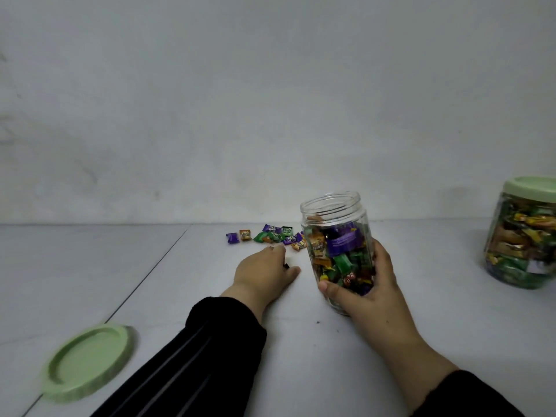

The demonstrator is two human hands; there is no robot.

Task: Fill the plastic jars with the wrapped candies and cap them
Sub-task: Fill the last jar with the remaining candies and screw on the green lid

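Note:
A clear plastic jar [337, 233], uncapped and about three-quarters full of wrapped candies, stands tilted on the white table. My right hand [365, 284] grips its lower half from the right. A small pile of loose wrapped candies [270, 234], purple, green and orange, lies behind and left of the jar. My left hand [264, 272] lies on the table just in front of that pile, fingers pointing at it; a small dark speck shows by the thumb. A light green lid [85, 361] lies upside down at the near left.
A second jar [522, 239], full of candies and closed with a light green lid, stands at the right edge of view. The white table [451, 296] meets a plain grey wall at the back. A dark seam runs diagonally across the table's left side.

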